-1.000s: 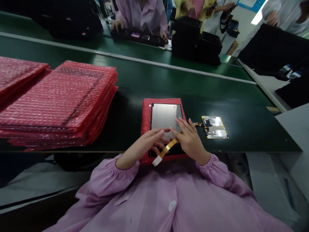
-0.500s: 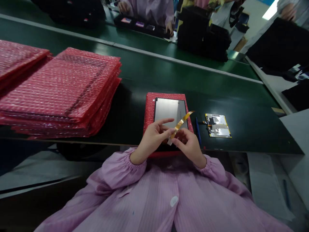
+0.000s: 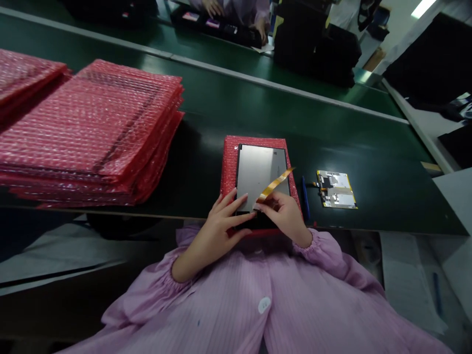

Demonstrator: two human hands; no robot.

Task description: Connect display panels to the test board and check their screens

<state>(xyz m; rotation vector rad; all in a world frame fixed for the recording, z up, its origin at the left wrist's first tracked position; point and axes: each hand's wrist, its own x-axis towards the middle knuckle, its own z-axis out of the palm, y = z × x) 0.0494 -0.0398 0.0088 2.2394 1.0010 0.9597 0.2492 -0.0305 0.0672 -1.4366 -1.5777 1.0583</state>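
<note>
A flat display panel (image 3: pixel 256 169) with a silver back and black edges lies on a red bubble-wrap pouch (image 3: pixel 230 152) at the bench's near edge. My left hand (image 3: pixel 226 219) rests over the panel's lower left, fingers spread, fingertips on or just above it. My right hand (image 3: pixel 282 214) pinches a gold flex cable (image 3: pixel 275 186) at its lower end, over the panel's lower part. The cable's free end points up and to the right. Whether the cable joins the panel is hidden by the fingers.
Stacked red bubble-wrap pouches (image 3: pixel 96 118) stand on the left. Right of the panel lie a blue pen-like tool (image 3: pixel 306 196) and a silver part with yellow edges (image 3: pixel 336 189). Across the green bench (image 3: pixel 228 93), a co-worker's hands are at a black tray (image 3: pixel 236 37).
My left hand has let go of the cable, moved down and left, and spread over the panel. The right hand still pinches the cable, now lower against the panel. The view has shifted slightly.
</note>
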